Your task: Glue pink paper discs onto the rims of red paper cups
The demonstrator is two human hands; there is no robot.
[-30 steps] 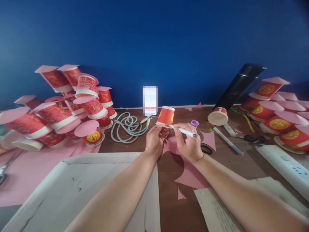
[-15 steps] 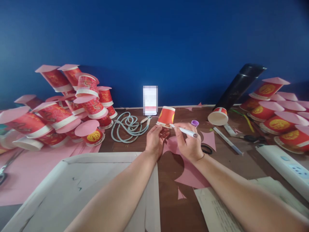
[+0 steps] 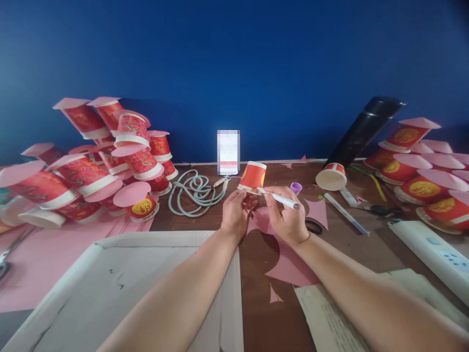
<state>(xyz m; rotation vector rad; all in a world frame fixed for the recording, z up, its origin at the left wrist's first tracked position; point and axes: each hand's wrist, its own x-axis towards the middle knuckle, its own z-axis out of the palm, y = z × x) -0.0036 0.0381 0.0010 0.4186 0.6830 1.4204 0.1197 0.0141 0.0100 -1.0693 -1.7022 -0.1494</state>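
Observation:
In the middle of the table, a red and yellow paper cup (image 3: pixel 252 175) with white bands is tilted rim-down, its lower edge gripped by the fingers of my left hand (image 3: pixel 235 210). My right hand (image 3: pixel 287 215) is closed around a white marker (image 3: pixel 282 199). The marker's tip meets the lower white band of the cup, or lies very close to it. Beneath my hands lie pink paper offcuts (image 3: pixel 293 261) with curved cut-outs. A purple cap (image 3: pixel 296 187) stands just beyond my right hand.
Red cups with pink paper tops (image 3: pixel 88 176) are piled left, more cups (image 3: pixel 423 188) right. A black bottle (image 3: pixel 361 132) leans on the blue wall behind a lying cup (image 3: pixel 331 178). Also here: a coiled cord (image 3: pixel 196 195), white tray (image 3: pixel 146 239), second marker (image 3: pixel 346 214), power strip (image 3: pixel 436 256), scissors (image 3: pixel 4 264).

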